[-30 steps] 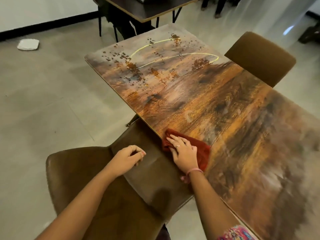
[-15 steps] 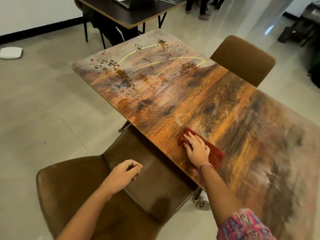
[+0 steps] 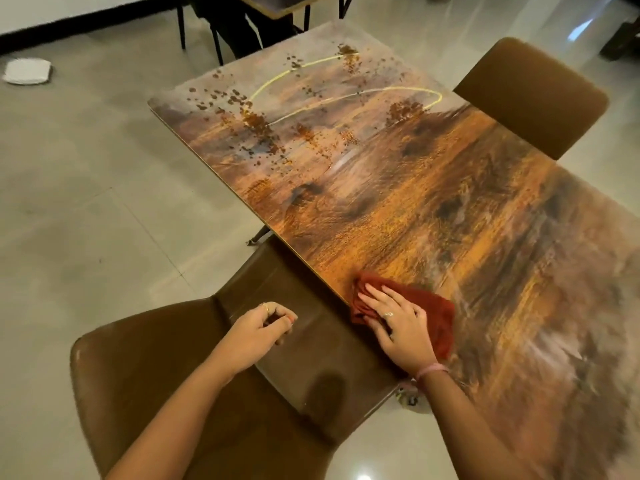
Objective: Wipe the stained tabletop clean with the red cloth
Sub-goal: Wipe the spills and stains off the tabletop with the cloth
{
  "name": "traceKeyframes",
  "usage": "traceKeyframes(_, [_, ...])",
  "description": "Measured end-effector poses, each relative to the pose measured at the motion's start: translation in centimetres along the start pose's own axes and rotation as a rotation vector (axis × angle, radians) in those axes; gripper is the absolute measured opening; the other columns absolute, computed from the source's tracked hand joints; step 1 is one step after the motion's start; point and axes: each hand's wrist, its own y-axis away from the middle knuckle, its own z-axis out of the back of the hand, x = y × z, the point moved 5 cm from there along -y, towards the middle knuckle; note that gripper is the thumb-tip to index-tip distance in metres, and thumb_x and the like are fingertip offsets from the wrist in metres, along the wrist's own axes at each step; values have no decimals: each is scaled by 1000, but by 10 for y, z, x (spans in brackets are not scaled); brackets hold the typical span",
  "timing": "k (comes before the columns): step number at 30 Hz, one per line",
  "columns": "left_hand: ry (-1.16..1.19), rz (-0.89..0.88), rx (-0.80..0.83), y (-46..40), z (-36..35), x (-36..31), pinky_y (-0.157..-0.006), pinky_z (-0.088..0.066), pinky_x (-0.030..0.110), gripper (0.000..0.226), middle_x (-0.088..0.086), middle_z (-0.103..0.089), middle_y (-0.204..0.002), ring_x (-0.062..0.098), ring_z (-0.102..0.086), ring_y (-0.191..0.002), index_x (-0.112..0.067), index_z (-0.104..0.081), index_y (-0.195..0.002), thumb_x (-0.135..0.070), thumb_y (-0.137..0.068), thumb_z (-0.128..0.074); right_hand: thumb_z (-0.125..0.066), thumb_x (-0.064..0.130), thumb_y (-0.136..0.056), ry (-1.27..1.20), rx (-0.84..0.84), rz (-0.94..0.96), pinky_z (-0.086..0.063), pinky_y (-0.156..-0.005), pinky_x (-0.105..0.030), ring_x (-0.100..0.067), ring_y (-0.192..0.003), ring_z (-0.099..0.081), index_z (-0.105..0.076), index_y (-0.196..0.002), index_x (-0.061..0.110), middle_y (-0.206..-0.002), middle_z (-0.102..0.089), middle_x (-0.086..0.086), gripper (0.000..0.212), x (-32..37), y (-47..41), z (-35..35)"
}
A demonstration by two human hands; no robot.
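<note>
Presently the right hand (image 3: 398, 323) lies flat on the red cloth (image 3: 429, 313), fingers straight and slightly spread, palm pressing the cloth down onto the tabletop (image 3: 433, 209). A ring shows on one finger and a pink band circles the wrist. The cloth is bunched under the hand and sits at the near left edge of the tabletop, its left portion reaching that edge just beside the brown chair (image 3: 194, 368). The left hand (image 3: 256, 330) is held over the chair's seat, fingers curled loosely inward with the thumb near the fingertips; it holds nothing, and whether it touches the seat cannot be told. A ring is visible on that hand as well. The tabletop carries a mottled orange-brown printed pattern. Dark brown stains (image 3: 259, 123) are scattered as spots and clusters across the far end of the tabletop, well apart from the cloth, and a thin yellow line (image 3: 346, 95) loops among them. A second brown chair (image 3: 530, 95) stands at the right side of the table, its back touching or just beside the table edge. On the grey tiled floor to the far left lies a white pad (image 3: 27, 71). Dark table legs (image 3: 214, 39) of another table stand beyond the far end.
</note>
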Motion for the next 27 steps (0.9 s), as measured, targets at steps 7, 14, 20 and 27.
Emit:
traceKeyframes(7, [-3, -51, 44, 0, 49, -1, -70, -46, 19, 11, -4, -66, -91, 9, -63, -83, -27, -62, -99, -30, -94, -53, -45, 44, -95, -11, -124, -365, -23, -103, -39, -9, -138, -27, -44, -133, 47, -149, -32, 23, 38, 51, -90, -12])
traceKeyframes(14, [24, -78, 65, -16, 141, 18, -67, -46, 14, 11, -5, -67, -95, 8, -63, -86, -29, -64, -98, -28, -95, -53, -40, 40, -97, -164, -72, -361, -17, -107, -41, -10, -141, -20, -41, -136, 47, -151, -27, 23, 39, 183, -239, -56])
traceKeyframes(20, [-21, -109, 113, -50, 241, 32, -64, -45, 19, 11, -3, -68, -91, 11, -64, -82, -27, -65, -96, -28, -94, -54, -42, 41, -96, -102, -80, -350, -21, -109, -40, -9, -140, -24, -40, -137, 46, -151, -29, 22, 40, 206, -263, -59])
traceKeyframes(27, [-11, -68, 132, -70, 321, 45, -66, -45, 22, 12, -3, -69, -91, 12, -63, -80, -25, -67, -96, -24, -94, -55, -40, 37, -99, -87, -302, -914, -21, -114, -48, -19, -142, -24, -39, -142, 36, -154, -30, 8, 43, 136, -119, -32])
